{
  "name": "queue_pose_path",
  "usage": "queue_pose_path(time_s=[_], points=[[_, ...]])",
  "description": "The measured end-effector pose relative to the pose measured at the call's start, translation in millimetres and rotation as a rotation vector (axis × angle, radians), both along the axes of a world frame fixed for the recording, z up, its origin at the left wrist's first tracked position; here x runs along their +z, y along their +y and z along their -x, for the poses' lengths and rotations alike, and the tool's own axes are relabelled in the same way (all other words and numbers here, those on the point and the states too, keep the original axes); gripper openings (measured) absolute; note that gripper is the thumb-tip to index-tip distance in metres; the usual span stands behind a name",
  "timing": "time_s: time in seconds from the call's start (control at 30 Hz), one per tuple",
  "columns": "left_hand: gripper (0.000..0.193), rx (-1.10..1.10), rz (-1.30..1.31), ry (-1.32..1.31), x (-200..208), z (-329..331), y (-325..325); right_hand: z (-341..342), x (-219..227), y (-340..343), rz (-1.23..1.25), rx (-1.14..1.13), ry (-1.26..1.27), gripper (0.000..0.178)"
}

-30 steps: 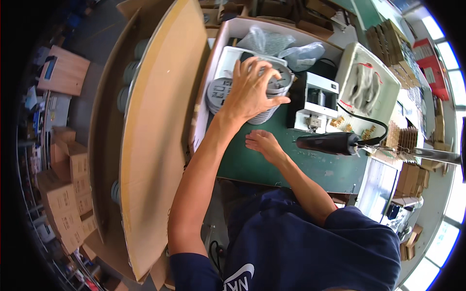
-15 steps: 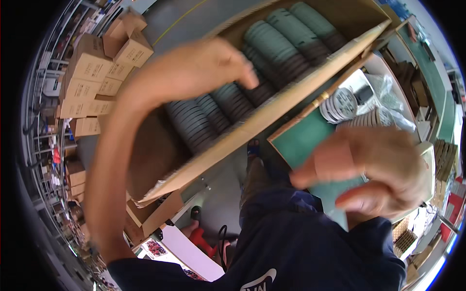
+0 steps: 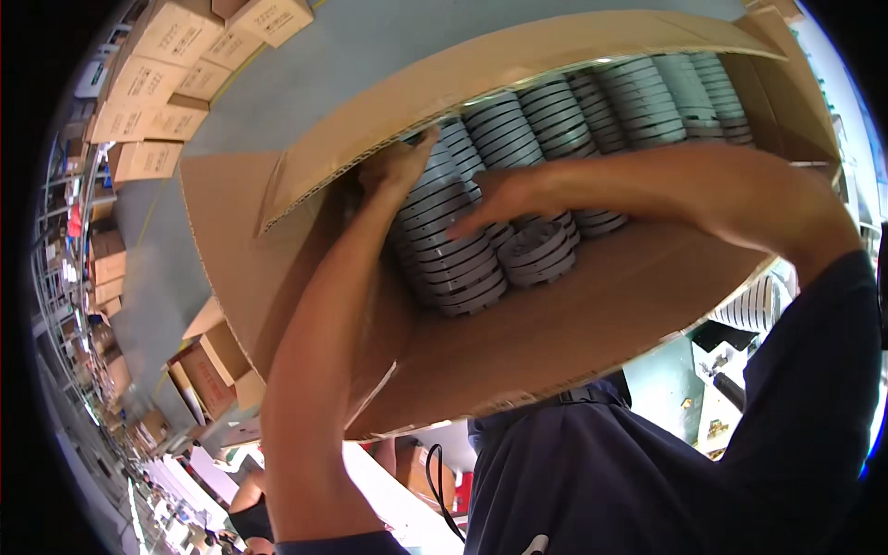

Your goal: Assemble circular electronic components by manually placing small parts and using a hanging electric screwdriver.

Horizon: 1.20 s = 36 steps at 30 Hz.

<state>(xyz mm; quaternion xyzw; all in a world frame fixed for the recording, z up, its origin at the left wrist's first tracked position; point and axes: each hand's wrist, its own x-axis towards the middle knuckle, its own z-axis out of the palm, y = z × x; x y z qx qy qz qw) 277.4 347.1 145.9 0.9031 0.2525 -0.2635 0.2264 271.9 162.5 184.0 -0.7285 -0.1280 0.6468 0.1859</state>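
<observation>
Upright stacks of round, grey-white slotted discs fill the far side of a large open cardboard box (image 3: 573, 310). My left hand (image 3: 398, 171) is inside by the box's far left wall, at the upper end of the leftmost stack (image 3: 449, 245). Its thumb stretches along that end; the other fingers are partly in shadow. From the right, my right hand (image 3: 495, 199) reaches across the neighbouring stacks, thumb and fingers apart against the same leftmost stack. A shorter stack (image 3: 538, 254) stands just right of it. I see neither hand lift a disc.
The box's raised far flap (image 3: 518, 51) arches over the stacks, and a side flap (image 3: 231, 213) spreads left. Closed cartons (image 3: 157, 69) are piled at the upper left. More discs (image 3: 751, 305) lie beyond the near right edge. A person (image 3: 250, 509) is at lower left.
Both hands have come down from above into the box, my right hand crossing from the green-topped table side. The view has shifted, so the box now sits right before me.
</observation>
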Motion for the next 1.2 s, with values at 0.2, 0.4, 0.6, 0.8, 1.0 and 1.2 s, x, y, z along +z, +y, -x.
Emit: queue_pose_path(time_s=[0.2,0.4,0.6,0.8,1.0,1.2], points=[[0.114,0.297,0.299,-0.349,-18.2,25.9,10.0,55.2,-46.6,0.6,-0.324,-0.393,0.137,0.138],[0.087,0.252,0.398,-0.546,-18.9,25.8,4.6,75.7,-55.1,19.6,-0.261,-0.532,-0.059,0.136],[0.082,0.342,0.479,-0.492,-14.3,28.2,18.0,76.2,-31.9,22.1,-0.145,-0.399,-0.157,0.140],[0.079,0.315,0.599,-0.485,18.1,32.7,38.7,69.4,0.4,22.1,-0.217,-0.253,-0.328,0.140],[0.074,0.398,0.641,-0.492,54.6,53.9,30.0,69.8,7.1,16.0,-0.284,-0.220,-0.360,0.140],[0.067,0.395,0.649,-0.678,74.6,70.8,26.8,72.8,2.0,5.4,-0.470,-0.286,-0.391,0.139]])
